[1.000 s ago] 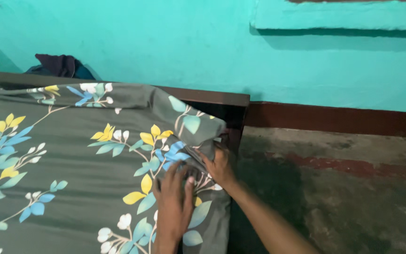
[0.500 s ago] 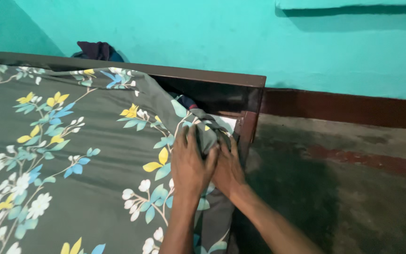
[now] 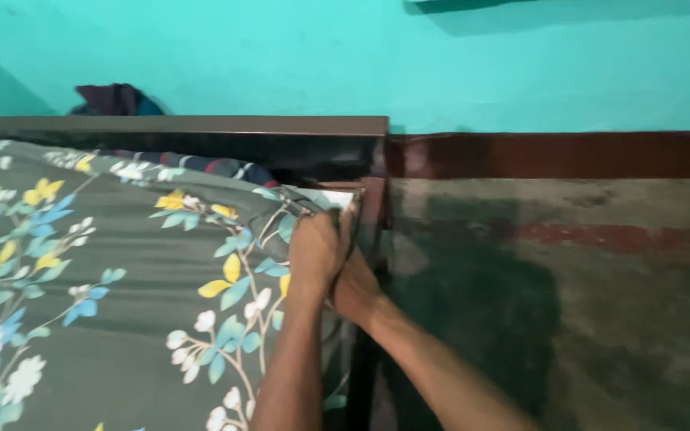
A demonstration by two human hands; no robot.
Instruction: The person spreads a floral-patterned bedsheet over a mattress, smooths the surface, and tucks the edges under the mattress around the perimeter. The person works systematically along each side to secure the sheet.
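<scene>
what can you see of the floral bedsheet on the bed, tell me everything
The bedsheet is dark grey-green cloth printed with yellow, blue, white and teal leaves and blossoms on thin stems. It lies mostly flat across the mattress, with soft creases near the corner. At that corner, by the dark wooden bed frame, it bunches and folds down the side. The left hand presses on the bunched corner; the right hand is against it just beside the edge.

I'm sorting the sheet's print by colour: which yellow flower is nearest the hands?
The yellow leaf-shaped one just left of the left hand; the others sit farther left.
</scene>
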